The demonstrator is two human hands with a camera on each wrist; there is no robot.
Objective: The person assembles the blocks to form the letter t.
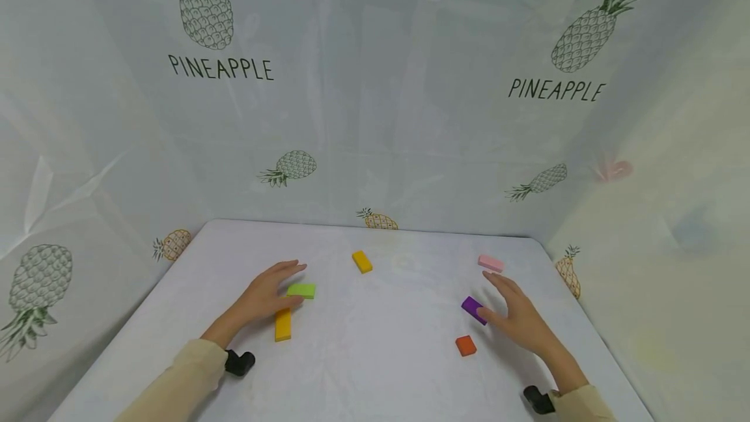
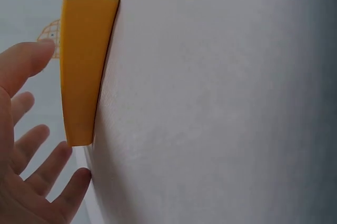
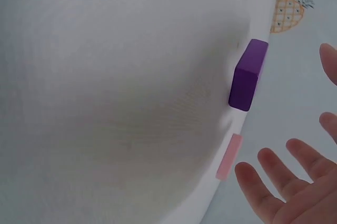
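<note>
My left hand (image 1: 266, 293) hovers over the left part of the table, thumb apart from the fingers. A lime green block (image 1: 301, 290) shows between its thumb and fingers. Below the thumb lies a yellow-orange block (image 1: 283, 325), which looms large in the left wrist view (image 2: 84, 66). On the right, my right hand (image 1: 518, 318) is spread with nothing in its grasp. Its thumb overlaps the edge of a purple block (image 1: 473, 310) in the head view; the right wrist view shows the purple block (image 3: 248, 77) apart from the fingers. A pink block (image 1: 491, 263) lies just beyond the right fingertips.
An orange-red block (image 1: 465, 346) lies nearer than the purple one. Toward the back of the white table (image 1: 375, 370) is another yellow block (image 1: 362, 262). Pineapple-printed cloth (image 1: 387, 116) hangs behind and at both sides. Black wrist mounts (image 1: 239, 363) sit at both sleeves.
</note>
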